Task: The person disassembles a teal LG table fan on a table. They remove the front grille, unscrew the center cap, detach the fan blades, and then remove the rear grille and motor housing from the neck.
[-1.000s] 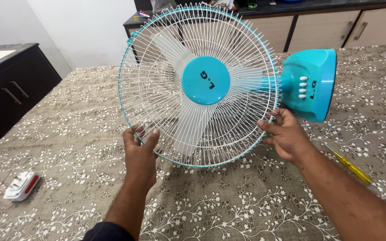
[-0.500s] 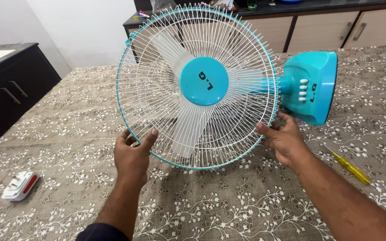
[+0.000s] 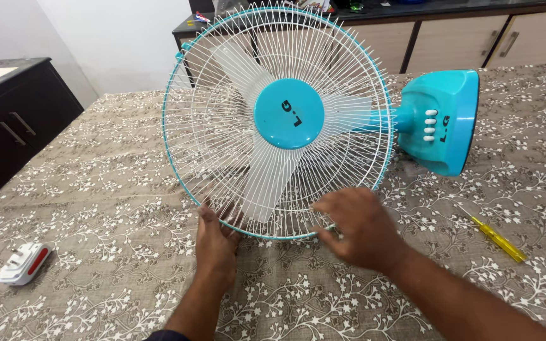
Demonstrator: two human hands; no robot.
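While the table (image 3: 96, 164) spreads its floral cloth beneath both hands, the turquoise fan (image 3: 277, 120) lies just ahead. Left hand (image 3: 215, 235) grips the grille's lower rim; right hand (image 3: 356, 226), blurred, rests open-fingered against it. Yellow screwdriver (image 3: 498, 239) lies right, white plug (image 3: 21, 264) far left.

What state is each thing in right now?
Fan: lying on its side on the table, guard on.
Guard: closed over the blades.
Left hand: gripping the guard's lower rim.
Right hand: blurred, at the lower rim.
Screwdriver: lying flat, untouched.
Plug: loose on the table.
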